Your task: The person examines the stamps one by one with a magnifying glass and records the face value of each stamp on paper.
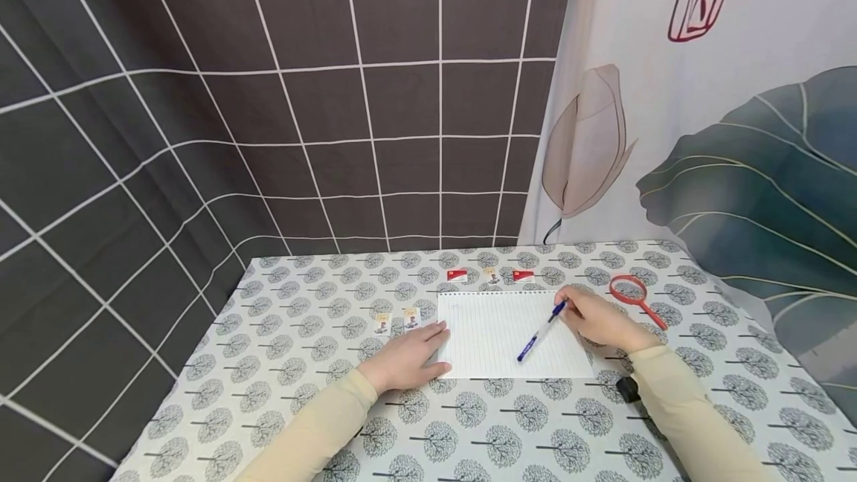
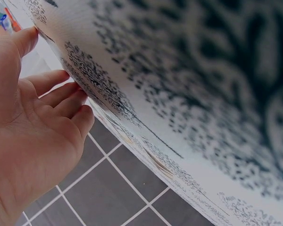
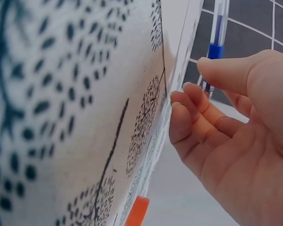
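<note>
A lined notepad (image 1: 495, 333) with punched holes along its top edge lies on the table, with small faint writing at its upper left. My left hand (image 1: 410, 359) rests at the pad's left edge, fingers extended; in the left wrist view the left hand (image 2: 42, 113) has its fingertips against the surface. My right hand (image 1: 592, 316) is over the pad's right side and pinches one end of a clear-barrelled blue pen (image 1: 541, 333) between thumb and fingers. The pen slants down to the left across the page. Close up, the pen (image 3: 217, 42) stands beside the thumb.
A red magnifying glass (image 1: 629, 288) lies to the right of the pad. Beyond the pad are two red-and-white cards (image 1: 457, 274) with a small picture card (image 1: 492, 275) between them. Two more picture cards (image 1: 411, 317) lie left of it. A tree-patterned cloth (image 1: 301, 326) covers the table.
</note>
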{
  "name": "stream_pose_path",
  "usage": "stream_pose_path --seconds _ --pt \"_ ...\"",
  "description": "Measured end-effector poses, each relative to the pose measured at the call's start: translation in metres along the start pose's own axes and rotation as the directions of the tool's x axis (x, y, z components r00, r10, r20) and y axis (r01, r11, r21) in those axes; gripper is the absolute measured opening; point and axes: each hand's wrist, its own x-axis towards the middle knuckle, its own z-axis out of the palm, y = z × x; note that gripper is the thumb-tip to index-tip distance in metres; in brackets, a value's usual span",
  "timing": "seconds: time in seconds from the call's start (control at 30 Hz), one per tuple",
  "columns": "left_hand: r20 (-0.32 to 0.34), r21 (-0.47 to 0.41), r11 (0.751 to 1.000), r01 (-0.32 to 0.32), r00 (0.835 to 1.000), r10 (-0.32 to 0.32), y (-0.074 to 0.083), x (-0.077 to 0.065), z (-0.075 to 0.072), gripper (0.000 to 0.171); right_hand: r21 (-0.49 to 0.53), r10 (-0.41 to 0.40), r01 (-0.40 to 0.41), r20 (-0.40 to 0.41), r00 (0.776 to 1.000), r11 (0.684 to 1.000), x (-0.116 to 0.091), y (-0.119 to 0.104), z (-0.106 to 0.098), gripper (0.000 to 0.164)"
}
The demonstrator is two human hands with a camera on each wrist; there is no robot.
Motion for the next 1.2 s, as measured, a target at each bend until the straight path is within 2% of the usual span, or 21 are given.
stream_pose_path --seconds 0.2,0.47,0.63,0.9,1.2 --pt "0.005 -0.009 1.000 0.006 1.000 -0.006 0.0007 0.0001 0.0006 0.067 0.038 0.038 -0.038 -0.004 0.999 0.999 0.0000 -0.0005 -0.0001 0.014" --pt "-0.001 -0.013 1.000 0.010 1.000 -0.010 0.0009 -0.0001 0.0028 0.066 0.070 0.016 -0.015 -0.010 1.000 0.997 0.0021 -0.0021 -0.0019 0.016" --pt "-0.002 -0.008 1.000 0.006 1.000 -0.006 0.0005 -0.0001 0.0037 0.066 0.066 0.005 -0.002 -0.048 0.999 0.998 0.0021 -0.0026 -0.0001 0.014" --pt "0.002 -0.001 1.000 0.007 1.000 -0.007 0.0015 -0.0001 0.0029 0.066 0.060 0.017 -0.010 -0.108 0.994 0.998 0.0008 -0.0051 -0.0008 0.021" --pt "-0.005 0.016 1.000 0.001 1.000 -0.001 0.0011 0.0006 0.0022 0.066 0.012 0.010 -0.008 -0.177 0.984 1.000 0.0061 -0.0063 -0.0002 0.021"
